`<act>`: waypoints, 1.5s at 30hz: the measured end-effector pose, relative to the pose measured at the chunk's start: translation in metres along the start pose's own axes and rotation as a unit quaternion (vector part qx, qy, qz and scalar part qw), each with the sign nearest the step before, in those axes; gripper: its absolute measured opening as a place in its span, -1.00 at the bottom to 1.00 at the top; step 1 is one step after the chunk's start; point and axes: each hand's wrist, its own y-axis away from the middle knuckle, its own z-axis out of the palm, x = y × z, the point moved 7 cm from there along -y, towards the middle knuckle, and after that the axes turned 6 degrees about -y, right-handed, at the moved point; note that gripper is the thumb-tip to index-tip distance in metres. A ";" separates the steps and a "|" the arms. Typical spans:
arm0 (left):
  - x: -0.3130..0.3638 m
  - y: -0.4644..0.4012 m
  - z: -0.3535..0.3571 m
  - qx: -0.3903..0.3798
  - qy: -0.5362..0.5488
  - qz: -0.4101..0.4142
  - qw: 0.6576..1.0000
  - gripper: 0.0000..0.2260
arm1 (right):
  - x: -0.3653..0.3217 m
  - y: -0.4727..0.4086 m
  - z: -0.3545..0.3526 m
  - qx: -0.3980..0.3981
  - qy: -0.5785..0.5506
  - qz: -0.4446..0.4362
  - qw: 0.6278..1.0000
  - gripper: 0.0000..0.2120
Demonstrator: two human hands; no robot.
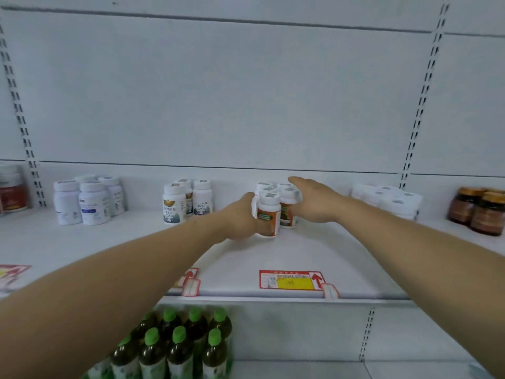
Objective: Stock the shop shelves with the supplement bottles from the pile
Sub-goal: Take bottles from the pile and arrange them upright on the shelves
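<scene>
On the shelf [273,255], going left to right along the back edge, you have a white bottle group [87,199], then a second group [185,199], then the orange-label cluster [276,203] you are working on, a pack of white bottles [388,199], and brown jars [481,209] near the right end.

Your left hand [241,220] grips the front bottle [269,214] of the cluster, fingers curled round its left side, thumb across the label. Your right hand [314,201] lies flat against the cluster's right side, fingers straight and reaching over the caps towards the back.

You seem to be in the placing step: squaring this bottle into its group, which stands mid-shelf, behind the price tag [291,280] on the front edge. The bottle's base appears to be on the shelf.

Next, press the bottle flush with its neighbours, label forward, then let go with both hands without tipping the back row. The pile is out of view.
</scene>
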 end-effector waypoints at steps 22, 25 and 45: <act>-0.021 -0.029 0.009 0.077 -0.015 -0.052 0.996 -0.55 | 0.018 -0.022 0.020 0.022 -0.094 -0.077 0.992 -0.50; -0.018 -0.029 0.011 0.085 -0.040 -0.042 0.995 -0.55 | 0.020 -0.023 0.019 0.032 -0.093 -0.077 0.992 -0.47; -0.023 -0.033 0.010 0.097 -0.048 -0.031 0.994 -0.44 | 0.021 -0.020 0.014 0.029 -0.095 -0.072 0.992 -0.44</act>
